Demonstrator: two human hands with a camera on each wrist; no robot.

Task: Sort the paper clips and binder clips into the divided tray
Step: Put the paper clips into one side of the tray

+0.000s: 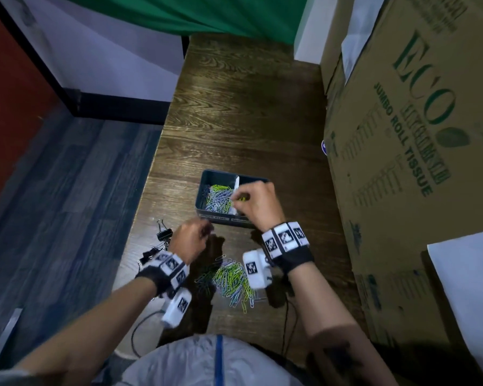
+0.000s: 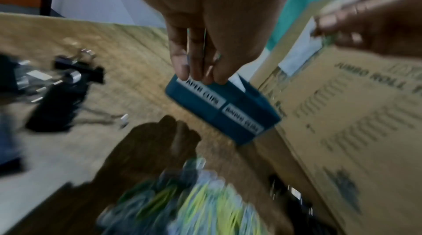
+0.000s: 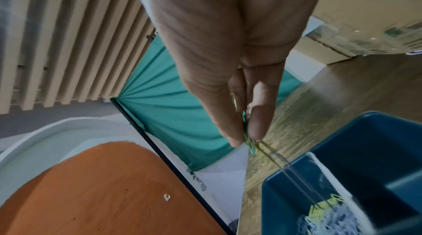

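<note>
Along my right side stands a cardboard box (image 1: 418,135), printed "JUMBO ROLL TISSUE", on the wooden bench (image 1: 243,107). Ahead sits the divided tray (image 1: 207,190), its left compartment holding coloured paper clips. Between my wrists lies the loose paper clip pile (image 1: 232,280); black binder clips (image 1: 162,235) lie left of it. My right hand (image 1: 255,203) hovers over the tray's divider, pinching several paper clips (image 3: 247,141). My left hand (image 1: 188,240), fingers bunched, holds paper clips just before the tray.

Loose paper clips (image 2: 194,208) blurred; tray (image 1: 207,190) right compartment behind hand (image 1: 258,203).
</note>
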